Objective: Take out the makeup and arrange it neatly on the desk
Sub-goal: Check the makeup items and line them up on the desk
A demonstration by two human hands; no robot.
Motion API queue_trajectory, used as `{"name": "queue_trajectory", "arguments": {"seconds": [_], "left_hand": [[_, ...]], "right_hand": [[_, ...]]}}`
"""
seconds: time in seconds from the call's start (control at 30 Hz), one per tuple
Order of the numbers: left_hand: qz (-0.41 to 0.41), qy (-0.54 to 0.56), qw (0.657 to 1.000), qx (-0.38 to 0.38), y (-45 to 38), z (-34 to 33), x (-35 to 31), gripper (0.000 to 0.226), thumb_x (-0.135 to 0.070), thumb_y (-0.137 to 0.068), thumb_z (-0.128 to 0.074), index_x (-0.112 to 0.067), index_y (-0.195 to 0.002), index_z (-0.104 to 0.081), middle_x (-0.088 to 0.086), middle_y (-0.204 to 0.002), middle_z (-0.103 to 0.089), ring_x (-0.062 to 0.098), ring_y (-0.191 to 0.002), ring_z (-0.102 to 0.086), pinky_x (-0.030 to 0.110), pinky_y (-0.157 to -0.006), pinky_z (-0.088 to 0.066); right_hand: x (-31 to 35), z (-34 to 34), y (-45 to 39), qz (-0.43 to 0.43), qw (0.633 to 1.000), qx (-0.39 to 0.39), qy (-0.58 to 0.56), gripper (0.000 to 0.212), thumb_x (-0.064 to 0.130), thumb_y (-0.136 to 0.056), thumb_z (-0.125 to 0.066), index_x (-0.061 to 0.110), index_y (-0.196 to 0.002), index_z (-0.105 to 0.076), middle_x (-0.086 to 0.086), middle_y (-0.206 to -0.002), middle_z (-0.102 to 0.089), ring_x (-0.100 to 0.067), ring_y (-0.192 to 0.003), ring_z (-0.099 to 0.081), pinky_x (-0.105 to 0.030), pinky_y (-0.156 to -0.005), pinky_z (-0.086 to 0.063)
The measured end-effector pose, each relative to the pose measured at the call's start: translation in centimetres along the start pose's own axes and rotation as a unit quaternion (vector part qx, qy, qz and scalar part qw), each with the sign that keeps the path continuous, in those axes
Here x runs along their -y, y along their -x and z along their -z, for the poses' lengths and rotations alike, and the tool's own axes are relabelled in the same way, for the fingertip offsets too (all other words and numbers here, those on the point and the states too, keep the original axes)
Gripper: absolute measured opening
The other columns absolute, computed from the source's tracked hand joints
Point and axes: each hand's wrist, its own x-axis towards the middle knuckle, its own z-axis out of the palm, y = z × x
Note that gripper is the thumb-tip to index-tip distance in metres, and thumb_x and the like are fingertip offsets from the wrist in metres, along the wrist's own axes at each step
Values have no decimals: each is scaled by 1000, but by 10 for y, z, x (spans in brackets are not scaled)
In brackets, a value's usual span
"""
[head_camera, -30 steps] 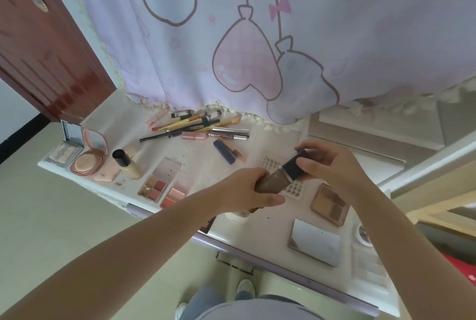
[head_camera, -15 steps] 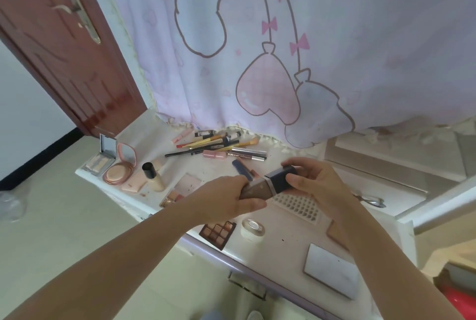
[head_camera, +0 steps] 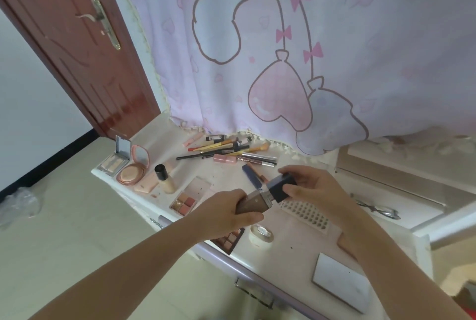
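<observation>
Above the white desk [head_camera: 288,255] I hold a brown foundation bottle [head_camera: 255,204] with a dark square cap [head_camera: 279,188]. My left hand [head_camera: 226,214] grips the bottle's body, and my right hand [head_camera: 309,188] pinches the cap. Makeup lies spread on the desk: a pile of brushes and pencils [head_camera: 226,148] at the back, a round pink compact [head_camera: 131,172] and a small mirrored palette [head_camera: 114,162] at the left end, a beige bottle with a black cap [head_camera: 164,178], and an open eyeshadow palette [head_camera: 190,196].
A dark palette [head_camera: 229,238], a small white jar [head_camera: 261,233], a perforated white tray [head_camera: 306,212] and a flat white case [head_camera: 341,285] lie near the front edge. A patterned curtain [head_camera: 309,49] hangs behind. A red door [head_camera: 77,49] stands left. Metal eyelash curler [head_camera: 378,209] lies right.
The camera has tilted up, showing more door and curtain. Both hands keep hold of the bottle and cap, now a little further over the desk; a gap shows at the cap.
</observation>
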Motion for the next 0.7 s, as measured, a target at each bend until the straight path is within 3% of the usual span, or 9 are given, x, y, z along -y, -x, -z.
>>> {"name": "queue_trajectory", "arguments": {"seconds": [0.1, 0.3, 0.4, 0.5, 0.57, 0.7], "left_hand": [[2, 23, 1000, 1, -6, -8, 0, 24, -42, -87, -54, -21, -96, -46, -10, -73, -48, 3, -65, -47, 16, -63, -41], [-6, 89, 996, 7, -12, -24, -9, 20, -36, -88, -56, -23, -96, -44, -11, -73, -47, 3, -63, -46, 4, -49, -38], [3, 137, 990, 9, -15, -32, -13, 20, -26, -88, -57, -22, -98, -41, -11, -76, -47, 4, -65, -46, 9, -58, -39], [12, 173, 985, 10, -17, -39, -16, 32, -15, -84, -61, -24, -103, -37, -8, -85, -48, 6, -70, -48, 12, -61, -43], [3, 166, 986, -7, -17, -48, -16, 36, -13, -81, -63, -24, -103, -37, -6, -91, -49, 6, -74, -48, 13, -63, -44], [-6, 159, 986, -42, -18, -71, -18, 36, -9, -79, -63, -21, -101, -38, -4, -93, -45, 10, -79, -48, 15, -66, -43]], "right_hand": [[-4, 1, 4, -9, 1000, 0, 16, 33, -3, -82, -60, 30, -87, -63, 5, -87, -66, -10, -80, -66, -25, -77, -57], [-8, 11, 15, -25, 996, 4, 83, 39, 5, -84, -60, 42, -96, -55, 1, -110, -61, -16, -99, -60, -33, -93, -50], [-10, 16, 20, -42, 998, -23, 49, 45, 2, -85, -58, 43, -103, -51, -3, -120, -58, -20, -106, -59, -39, -97, -48], [-20, 17, 24, -85, 990, -82, -72, 49, 6, -84, -59, 34, -120, -42, -4, -116, -57, -25, -100, -62, -40, -89, -53], [-30, 13, 28, -125, 977, -97, -140, 63, 3, -81, -62, 26, -133, -34, -5, -111, -56, -25, -95, -64, -36, -80, -57], [-48, 1, 37, -160, 966, -133, -152, 91, -12, -71, -67, 21, -143, -23, -5, -125, -43, -19, -94, -60, -34, -68, -59]]}}
